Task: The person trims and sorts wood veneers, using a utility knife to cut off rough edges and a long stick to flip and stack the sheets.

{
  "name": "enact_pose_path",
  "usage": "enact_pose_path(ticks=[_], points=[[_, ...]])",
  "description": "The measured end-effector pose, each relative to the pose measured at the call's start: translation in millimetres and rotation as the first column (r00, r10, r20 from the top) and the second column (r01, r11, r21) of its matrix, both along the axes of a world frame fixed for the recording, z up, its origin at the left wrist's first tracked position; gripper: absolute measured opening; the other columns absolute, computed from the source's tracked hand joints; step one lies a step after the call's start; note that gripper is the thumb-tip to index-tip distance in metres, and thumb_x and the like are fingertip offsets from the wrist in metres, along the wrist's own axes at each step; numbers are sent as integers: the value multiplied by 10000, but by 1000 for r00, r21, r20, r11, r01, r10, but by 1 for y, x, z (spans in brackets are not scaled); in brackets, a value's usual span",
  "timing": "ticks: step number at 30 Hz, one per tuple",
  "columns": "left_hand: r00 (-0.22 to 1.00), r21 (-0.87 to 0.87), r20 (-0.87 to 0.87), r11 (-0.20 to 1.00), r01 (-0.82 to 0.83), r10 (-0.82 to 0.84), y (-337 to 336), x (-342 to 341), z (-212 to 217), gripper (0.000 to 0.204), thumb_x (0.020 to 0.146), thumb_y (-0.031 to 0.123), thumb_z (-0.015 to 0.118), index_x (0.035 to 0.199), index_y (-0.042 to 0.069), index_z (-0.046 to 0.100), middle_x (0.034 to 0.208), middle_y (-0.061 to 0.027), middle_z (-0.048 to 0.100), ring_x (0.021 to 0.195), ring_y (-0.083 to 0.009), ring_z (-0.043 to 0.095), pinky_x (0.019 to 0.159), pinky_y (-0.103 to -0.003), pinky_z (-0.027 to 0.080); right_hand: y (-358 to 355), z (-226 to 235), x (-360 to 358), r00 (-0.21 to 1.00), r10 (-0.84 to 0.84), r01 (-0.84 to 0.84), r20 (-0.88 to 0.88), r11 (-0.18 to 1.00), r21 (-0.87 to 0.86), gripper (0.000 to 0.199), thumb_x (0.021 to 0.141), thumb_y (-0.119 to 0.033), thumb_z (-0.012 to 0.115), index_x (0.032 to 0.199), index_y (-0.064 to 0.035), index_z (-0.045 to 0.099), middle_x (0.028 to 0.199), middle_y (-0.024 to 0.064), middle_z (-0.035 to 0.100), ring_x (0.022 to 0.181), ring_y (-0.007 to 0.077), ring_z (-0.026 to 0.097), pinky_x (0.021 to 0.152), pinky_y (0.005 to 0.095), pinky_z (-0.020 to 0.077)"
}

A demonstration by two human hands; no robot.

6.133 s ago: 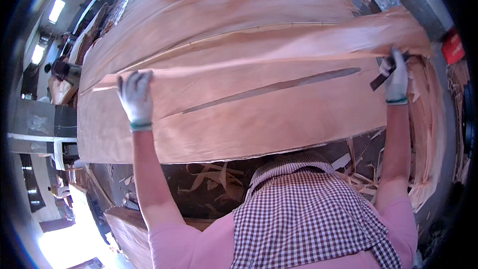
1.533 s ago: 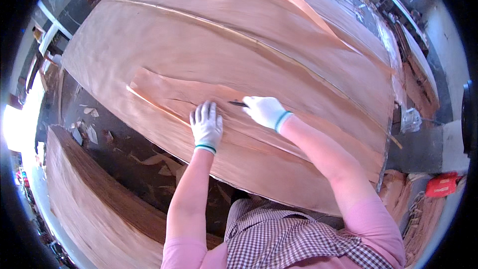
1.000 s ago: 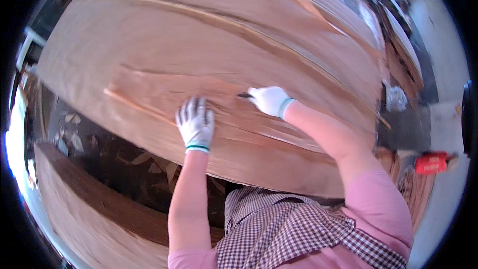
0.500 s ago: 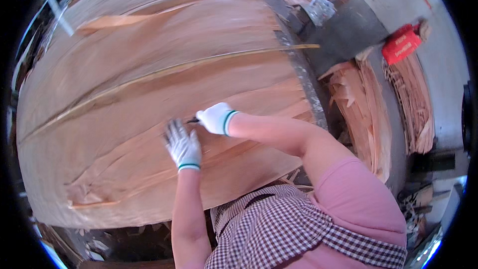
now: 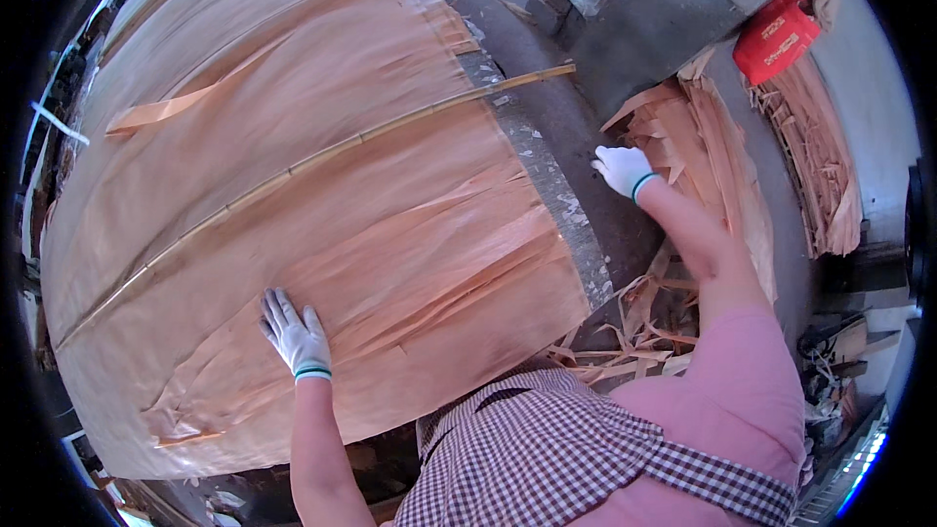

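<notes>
The right hand (image 5: 623, 171) has moved off the veneer sheet (image 5: 215, 273), beyond its right edge; its stroke across the wood appears finished. On the sheet's near part lies 1 narrower veneer strip (image 5: 449, 254). Left hand (image 5: 296, 337): fingers spread, palm down on the strip. Right fingers: curled; contents cannot be told.

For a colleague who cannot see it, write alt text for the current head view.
A person's gloved left hand rests palm-down on pinkish veneer sheets, while the gloved right hand, curled, is out beyond their right edge; whether it holds anything is unclear. A thin pole lies across the sheets, and a red bag shows at upper right.
</notes>
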State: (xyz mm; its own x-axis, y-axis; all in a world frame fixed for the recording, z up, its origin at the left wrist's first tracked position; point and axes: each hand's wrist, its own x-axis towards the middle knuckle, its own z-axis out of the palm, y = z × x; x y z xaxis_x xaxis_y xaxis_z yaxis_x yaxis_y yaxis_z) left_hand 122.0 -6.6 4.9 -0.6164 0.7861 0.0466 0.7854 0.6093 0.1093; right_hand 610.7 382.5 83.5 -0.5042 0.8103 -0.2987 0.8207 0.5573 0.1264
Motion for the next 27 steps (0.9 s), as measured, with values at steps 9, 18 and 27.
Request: enact_pose_path(ticks=[9,18,27], points=[[987,-200,162,978,54,-21,18,-25,48,601,822,333,598,1338,81,421,1453,-141,343,1398,-303,239,1124,-594,109,-190,-42,-261,81,-958,-375,-275,227,-899,228,989,-287,457,874,-96,506,682,-21,500,554,85,456,509,252,369],[980,-228,35,953,199,-196,26,-80,45,416,730,243,676,1108,105,567,1323,-123,457,1281,-316,388,1059,-576,251,-206,-60,-300,275,-820,-4,-501,520,-854,296,994,-326,435,829,-110,550,695,-19,547,618,89,493,589,263,403],[969,-10,59,971,240,-239,-24,-115,59,396,731,259,680,1094,125,596,1177,-104,547,1125,-292,527,943,-457,420,-210,-56,-302,273,-821,11,-501,523,-852,252,963,-336,489,839,-134,573,697,-8,556,605,114,506,566,274,417]])
